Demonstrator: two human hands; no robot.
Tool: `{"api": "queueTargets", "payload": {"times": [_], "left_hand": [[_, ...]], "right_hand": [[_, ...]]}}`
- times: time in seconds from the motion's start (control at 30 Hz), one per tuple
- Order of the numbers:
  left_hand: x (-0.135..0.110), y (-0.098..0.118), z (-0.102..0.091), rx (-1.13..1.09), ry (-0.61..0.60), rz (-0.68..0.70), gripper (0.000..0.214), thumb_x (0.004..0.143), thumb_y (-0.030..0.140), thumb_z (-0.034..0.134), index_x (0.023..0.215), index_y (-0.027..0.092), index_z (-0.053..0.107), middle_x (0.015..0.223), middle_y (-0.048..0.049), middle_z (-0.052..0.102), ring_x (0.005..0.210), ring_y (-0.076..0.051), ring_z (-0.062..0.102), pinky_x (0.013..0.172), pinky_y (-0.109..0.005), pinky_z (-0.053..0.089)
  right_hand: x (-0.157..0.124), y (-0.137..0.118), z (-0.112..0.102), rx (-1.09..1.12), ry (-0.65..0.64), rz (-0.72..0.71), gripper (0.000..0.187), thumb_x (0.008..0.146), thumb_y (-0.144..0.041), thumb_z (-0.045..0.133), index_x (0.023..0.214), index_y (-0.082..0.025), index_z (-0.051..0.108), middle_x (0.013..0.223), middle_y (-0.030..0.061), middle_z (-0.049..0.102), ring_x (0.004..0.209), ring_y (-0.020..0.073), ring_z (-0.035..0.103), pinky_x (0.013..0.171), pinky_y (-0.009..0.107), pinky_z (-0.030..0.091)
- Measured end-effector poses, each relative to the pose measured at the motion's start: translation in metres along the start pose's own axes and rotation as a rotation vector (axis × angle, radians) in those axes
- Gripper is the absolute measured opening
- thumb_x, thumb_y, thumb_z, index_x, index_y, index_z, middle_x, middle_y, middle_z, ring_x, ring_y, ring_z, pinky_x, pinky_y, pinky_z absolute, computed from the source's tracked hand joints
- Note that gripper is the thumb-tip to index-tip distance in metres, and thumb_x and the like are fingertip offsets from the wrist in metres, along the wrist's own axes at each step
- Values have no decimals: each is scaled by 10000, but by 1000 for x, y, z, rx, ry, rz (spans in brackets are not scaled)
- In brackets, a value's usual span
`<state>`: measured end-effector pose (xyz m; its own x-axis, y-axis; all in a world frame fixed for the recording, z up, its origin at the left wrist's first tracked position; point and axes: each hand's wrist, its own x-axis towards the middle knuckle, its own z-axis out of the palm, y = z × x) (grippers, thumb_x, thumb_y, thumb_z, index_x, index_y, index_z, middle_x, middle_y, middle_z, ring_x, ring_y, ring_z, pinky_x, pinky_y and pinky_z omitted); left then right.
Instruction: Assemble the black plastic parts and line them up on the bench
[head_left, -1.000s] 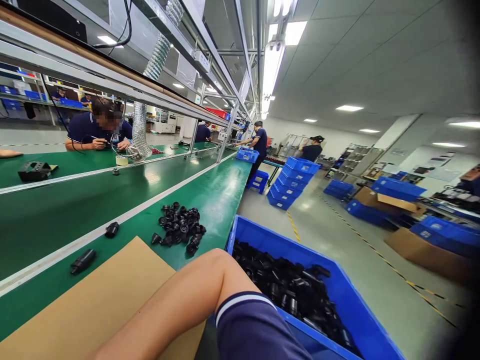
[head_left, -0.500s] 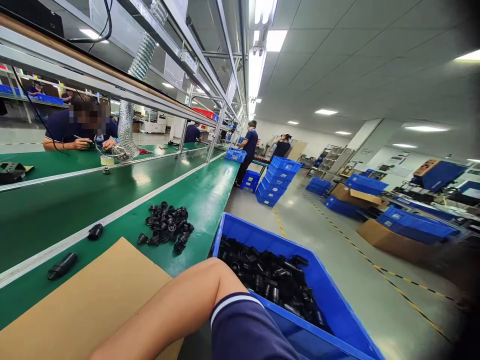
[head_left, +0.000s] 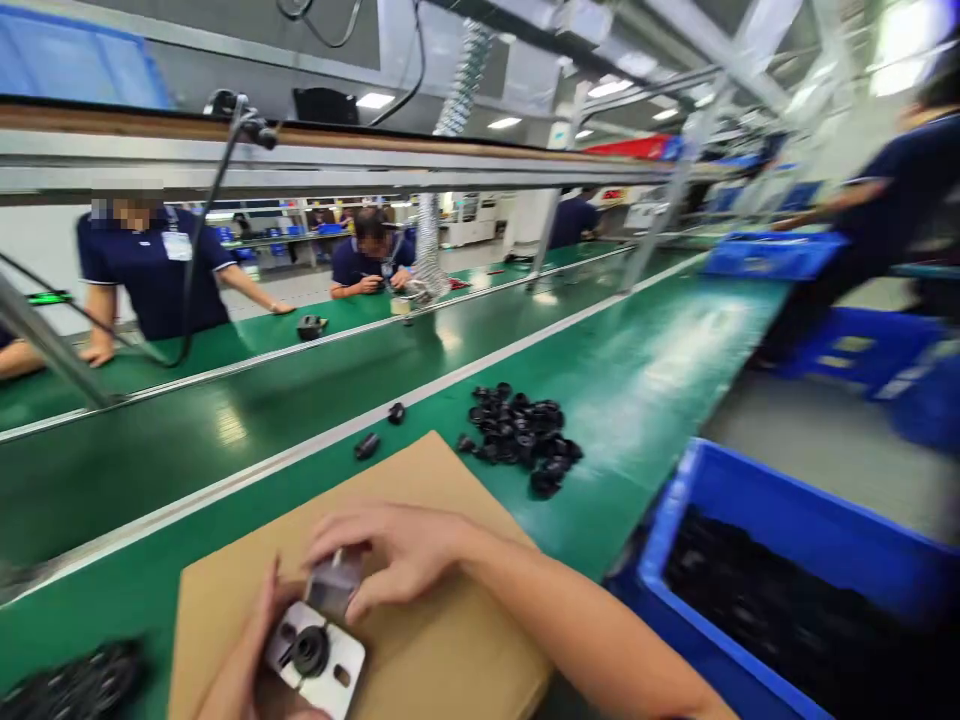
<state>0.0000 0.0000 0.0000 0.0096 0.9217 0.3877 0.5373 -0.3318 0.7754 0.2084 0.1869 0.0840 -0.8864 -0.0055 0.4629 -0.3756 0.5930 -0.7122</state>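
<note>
Over the cardboard sheet point(head_left: 450, 620), my left hand point(head_left: 244, 645) holds a silver metal clamp block point(head_left: 346, 650) from its left side. A round black plastic part point(head_left: 310, 652) sits in the block's opening, beside an oval slot. My right hand point(head_left: 401, 555) is curled over a grey metal piece point(head_left: 335, 583) at the far side of the block, fingers and thumb on either side of it. Whether this piece is joined to the block is unclear. Motion blurs both hands slightly.
A pile of black plastic parts point(head_left: 521, 430) lies beyond the cardboard, with two loose ones point(head_left: 367, 446) nearby. More black parts point(head_left: 82, 685) are at lower left. A blue crate point(head_left: 750, 640) of parts stands at right. Co-workers point(head_left: 150, 265) are across the line and at right.
The view has swung left. My right hand, out of view before with only its arm showing, now appears at the metal piece; my left hand and the clamp block have come into view.
</note>
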Motion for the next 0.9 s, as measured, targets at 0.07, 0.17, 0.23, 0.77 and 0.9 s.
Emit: {"api": "queueTargets", "payload": {"times": [0.07,0.17,0.23,0.77,0.9], "left_hand": [[-1,-1,-3,27,-11,43,973,911,514,757,1685,392,181,1293,-86,710,1211,-371,695,1083,-577,574],[2,3,-4,55,-21,238,716,1063,327,572,1686,292,221,1187,-117,745,1157,-292,722,1154,-580,517],[-1,5,-3,122,65,316,552,1066,246,570,1598,272,425,1143,-116,752,1092,-254,742,1068,-480,604],[6,12,-10,389,210,478,746,936,-97,589,1596,202,412,1573,-194,464,1488,-362,472,1170,-547,525],[2,12,-9,408,161,449,555,956,-74,576,1450,180,565,1554,-172,471,1490,-340,466,1191,-486,508]], "right_hand": [[-14,7,-4,-103,69,120,593,846,-200,886,1378,-137,631,1335,129,649,1302,241,549,1163,376,419],[-23,20,0,-299,-9,267,529,845,-127,844,1340,-189,671,1358,121,628,1302,279,495,1143,456,427],[-20,24,10,-323,41,260,504,825,-182,870,1300,-204,702,1378,123,619,1304,312,467,1132,499,423],[-22,51,-38,-557,992,237,191,935,-321,745,1111,-249,762,1112,87,743,1030,268,657,725,361,550],[-41,76,-69,-651,978,240,205,991,-333,668,1146,-251,774,1142,102,734,1051,282,667,692,381,564]]}}
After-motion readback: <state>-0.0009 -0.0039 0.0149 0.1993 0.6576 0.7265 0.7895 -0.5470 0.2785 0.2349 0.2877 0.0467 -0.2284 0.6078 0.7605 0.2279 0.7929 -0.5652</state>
